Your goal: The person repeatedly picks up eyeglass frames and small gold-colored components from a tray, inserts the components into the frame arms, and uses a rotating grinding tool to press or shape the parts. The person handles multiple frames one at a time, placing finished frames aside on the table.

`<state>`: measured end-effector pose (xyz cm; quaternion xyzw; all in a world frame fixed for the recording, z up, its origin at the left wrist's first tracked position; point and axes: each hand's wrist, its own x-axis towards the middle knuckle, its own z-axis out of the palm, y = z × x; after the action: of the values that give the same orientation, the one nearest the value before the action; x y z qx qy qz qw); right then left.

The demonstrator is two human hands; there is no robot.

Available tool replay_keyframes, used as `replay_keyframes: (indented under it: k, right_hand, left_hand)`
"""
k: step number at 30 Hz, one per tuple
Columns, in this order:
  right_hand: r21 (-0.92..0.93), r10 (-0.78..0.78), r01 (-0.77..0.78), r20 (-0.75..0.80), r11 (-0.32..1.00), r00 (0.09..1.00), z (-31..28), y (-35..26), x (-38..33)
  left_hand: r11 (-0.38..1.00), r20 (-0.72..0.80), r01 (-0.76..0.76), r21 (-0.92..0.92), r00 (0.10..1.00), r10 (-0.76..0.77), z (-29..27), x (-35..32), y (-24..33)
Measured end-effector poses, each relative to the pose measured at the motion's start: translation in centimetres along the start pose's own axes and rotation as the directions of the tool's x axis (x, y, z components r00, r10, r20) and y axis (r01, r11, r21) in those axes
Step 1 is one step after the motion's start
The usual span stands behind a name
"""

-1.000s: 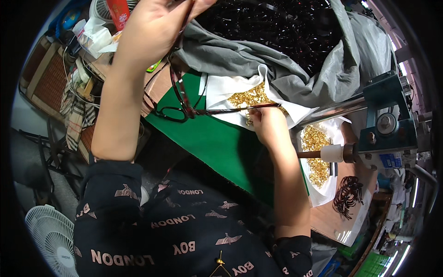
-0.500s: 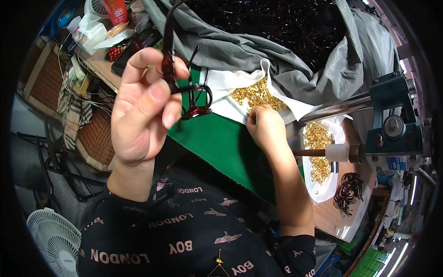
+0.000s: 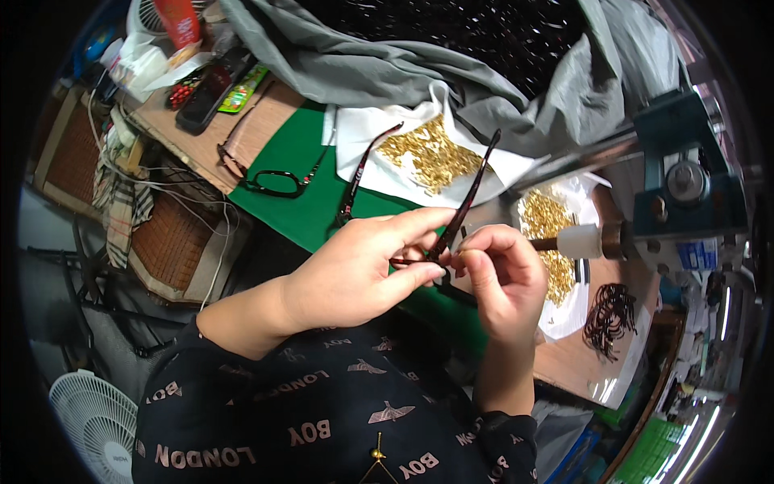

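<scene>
My left hand [image 3: 355, 270] grips a dark red eyeglass frame [image 3: 470, 189] in front of my chest, its two temple arms sticking up and away from me. My right hand [image 3: 500, 278] meets it from the right, thumb and forefinger pinched at the frame's hinge end; anything tiny between those fingertips is hidden. Beyond the hands lies a pile of small gold parts [image 3: 431, 153] on white paper [image 3: 355, 133], on a green mat [image 3: 294, 149].
A second dark eyeglass frame [image 3: 274, 184] lies on the mat's left edge. More gold parts fill a white plate [image 3: 564, 310] at right, beside a blue-green bench machine [image 3: 685, 173] and a bundle of dark temple arms [image 3: 609, 319]. Grey cloth [image 3: 387, 68] lies behind; a fan [image 3: 89, 419] stands lower left.
My left hand has come down from high at the left with the frame to the middle. My right hand has left the gold pile and closed in on the frame.
</scene>
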<state>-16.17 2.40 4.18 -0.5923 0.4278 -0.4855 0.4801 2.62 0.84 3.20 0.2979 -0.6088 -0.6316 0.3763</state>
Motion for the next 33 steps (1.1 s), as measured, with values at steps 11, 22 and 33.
replay_keyframes:
  k: [11,22,33]
  right_hand:
    - [0.1,-0.01,0.019,-0.089,0.995,0.996,-1.8,0.5,-2.4]
    - [-0.146,-0.063,0.07,0.058,0.987,0.996,-5.0,-3.0,-2.5]
    - [-0.581,-0.43,0.126,-0.421,0.804,0.798,-8.0,-4.7,-3.4]
  left_hand:
    - [0.997,0.071,-0.027,-0.07,0.997,0.031,4.1,0.8,-0.2]
    - [0.969,0.208,-0.024,-0.248,0.975,0.077,5.9,1.4,0.5]
    - [0.714,0.13,0.073,-0.697,0.991,0.026,10.6,7.0,1.9]
